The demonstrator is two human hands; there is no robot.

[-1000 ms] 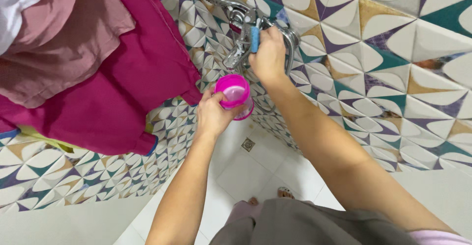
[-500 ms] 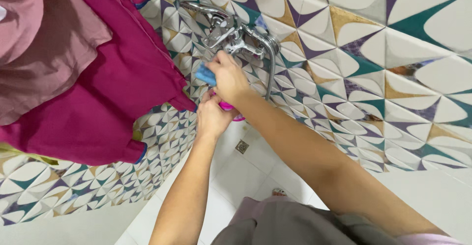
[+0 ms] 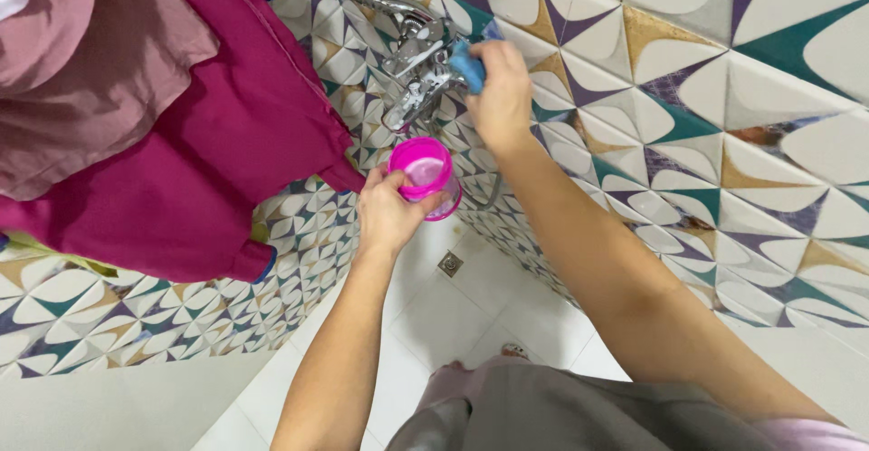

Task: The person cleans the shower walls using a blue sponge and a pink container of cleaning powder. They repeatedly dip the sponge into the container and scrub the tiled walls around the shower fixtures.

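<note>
My left hand (image 3: 387, 215) grips a bright pink cup (image 3: 424, 172) by its side and holds it upright just under the chrome tap (image 3: 409, 71) on the tiled wall. Some liquid shows inside the cup. My right hand (image 3: 500, 96) is raised beside the tap body, fingers closed around a small blue sponge or cloth (image 3: 468, 63) that touches the tap's right side. The spout (image 3: 371, 0) reaches up and left from the tap.
Magenta and dusty pink clothes (image 3: 172, 134) hang against the patterned tile wall (image 3: 724, 98) on the left. Below lie the white tiled floor (image 3: 453, 315) and a small square drain (image 3: 450, 263). A thin hose (image 3: 493, 199) loops under the tap.
My right hand has risen from in front of the cup back to the tap with the blue piece. The pink cup, hidden half a second ago, shows again in my left hand.
</note>
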